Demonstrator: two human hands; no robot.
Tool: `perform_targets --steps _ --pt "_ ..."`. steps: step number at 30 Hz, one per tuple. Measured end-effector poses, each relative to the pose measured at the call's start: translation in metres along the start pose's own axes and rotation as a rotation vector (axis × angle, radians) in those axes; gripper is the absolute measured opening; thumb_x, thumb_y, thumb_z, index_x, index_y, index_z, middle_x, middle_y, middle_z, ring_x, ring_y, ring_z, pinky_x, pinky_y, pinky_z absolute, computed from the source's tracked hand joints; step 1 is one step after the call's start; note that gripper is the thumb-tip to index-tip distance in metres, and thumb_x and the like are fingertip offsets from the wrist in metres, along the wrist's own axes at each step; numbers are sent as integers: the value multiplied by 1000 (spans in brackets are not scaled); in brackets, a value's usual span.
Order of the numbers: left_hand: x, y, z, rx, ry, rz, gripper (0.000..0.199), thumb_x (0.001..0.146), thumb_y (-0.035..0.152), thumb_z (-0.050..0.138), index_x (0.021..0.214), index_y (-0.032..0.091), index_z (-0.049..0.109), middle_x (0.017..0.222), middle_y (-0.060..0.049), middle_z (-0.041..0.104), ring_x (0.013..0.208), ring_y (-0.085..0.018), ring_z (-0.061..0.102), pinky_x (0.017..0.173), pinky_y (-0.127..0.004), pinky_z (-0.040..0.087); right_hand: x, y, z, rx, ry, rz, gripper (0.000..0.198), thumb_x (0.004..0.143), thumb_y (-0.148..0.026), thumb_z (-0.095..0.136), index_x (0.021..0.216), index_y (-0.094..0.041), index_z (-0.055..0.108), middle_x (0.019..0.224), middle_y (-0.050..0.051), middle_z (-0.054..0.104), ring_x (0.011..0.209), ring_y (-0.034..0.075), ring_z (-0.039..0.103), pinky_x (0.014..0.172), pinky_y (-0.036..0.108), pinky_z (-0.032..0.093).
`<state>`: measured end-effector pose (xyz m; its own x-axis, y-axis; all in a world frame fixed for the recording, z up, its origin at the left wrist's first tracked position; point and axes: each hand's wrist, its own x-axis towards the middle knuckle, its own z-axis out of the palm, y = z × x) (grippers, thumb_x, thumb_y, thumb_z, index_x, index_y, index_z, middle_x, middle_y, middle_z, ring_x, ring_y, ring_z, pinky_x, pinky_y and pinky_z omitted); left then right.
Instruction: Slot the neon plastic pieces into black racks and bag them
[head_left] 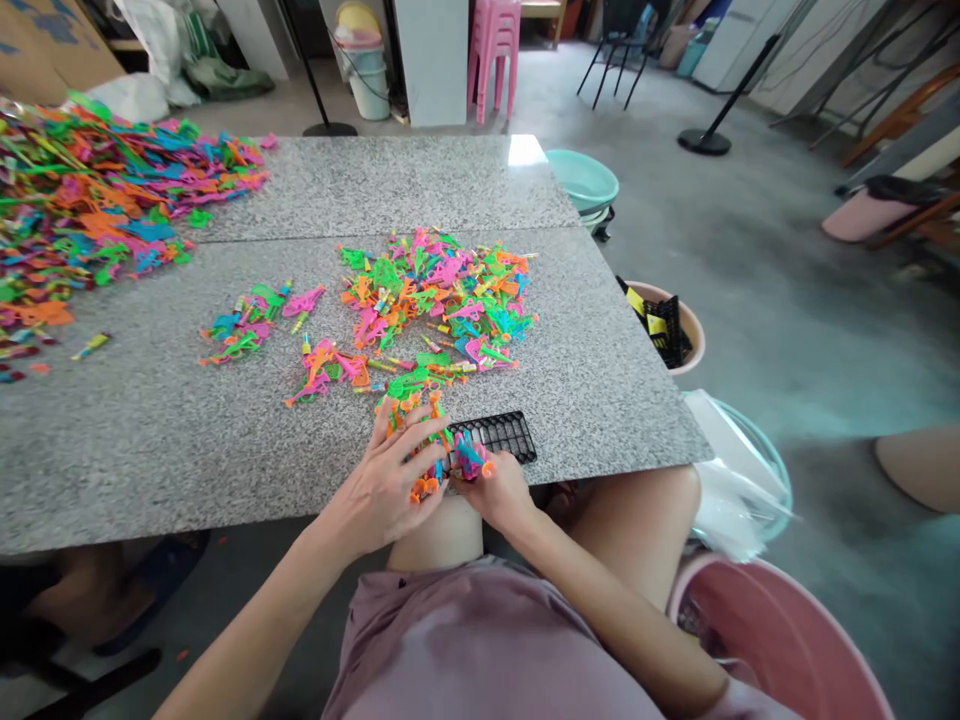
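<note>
At the table's near edge lies a black grid rack (510, 436) with rows of cells. Its left part is covered by small bright plastic toys (433, 432) in orange, green and blue, some with round orange ends. My left hand (394, 468) lies over these toys, fingers stretched out and a little apart. My right hand (501, 490) is closed around a few pink and blue plastic toys (470, 455) at the rack's front side. Its fingertips are partly hidden. Just beyond both hands spreads a loose pile of similar toys (442, 285).
A larger heap of coloured plastic pieces (112, 200) covers the far left of the speckled stone table (300, 215). A smaller cluster (251, 322) lies between. Right of the table stand a basin with black racks (667, 330), a basin with clear plastic bags (731, 480) and a pink tub (795, 640).
</note>
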<state>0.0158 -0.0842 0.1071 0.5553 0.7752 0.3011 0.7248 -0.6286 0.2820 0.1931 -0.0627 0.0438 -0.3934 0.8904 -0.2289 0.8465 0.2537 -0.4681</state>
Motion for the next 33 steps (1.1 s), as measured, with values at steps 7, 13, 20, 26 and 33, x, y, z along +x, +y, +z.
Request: perform_targets --steps 7,13,20,26,33 --pt "6 10 -10 38 -62 -62 42 87 22 57 130 24 54 130 -10 55 131 -29 47 118 -63 4 -9 -17 -10 -143 -92 -92 32 91 -20 49 121 -13 56 91 13 74 81 23 70 68 28 47" --pt "2 8 -6 64 34 -29 26 96 24 50 117 26 64 127 -7 59 131 -26 48 120 -58 13 34 14 -43 -104 -19 -190 25 87 -17 57 111 -22 61 105 5 70 95 20 66 78 27 48" --pt "-1 -2 -7 86 -13 25 28 95 24 52 121 28 63 129 -7 57 132 -24 46 121 -58 7 110 7 -57 -474 233 -316 33 87 0 42 113 -10 60 118 17 58 103 26 59 73 31 52" --pt "-3 -3 -12 99 -36 32 32 96 25 53 126 29 61 133 -6 57 133 -25 45 120 -58 13 49 80 -57 -199 451 -410 27 93 -8 42 104 -20 63 110 9 65 105 19 60 83 27 50" --pt "1 14 -15 192 21 -33 26 95 29 50 116 28 67 125 -5 65 134 -32 44 116 -67 14 1 149 -58 -104 515 76 14 84 -18 58 98 -21 61 84 6 72 84 23 66 76 33 47"
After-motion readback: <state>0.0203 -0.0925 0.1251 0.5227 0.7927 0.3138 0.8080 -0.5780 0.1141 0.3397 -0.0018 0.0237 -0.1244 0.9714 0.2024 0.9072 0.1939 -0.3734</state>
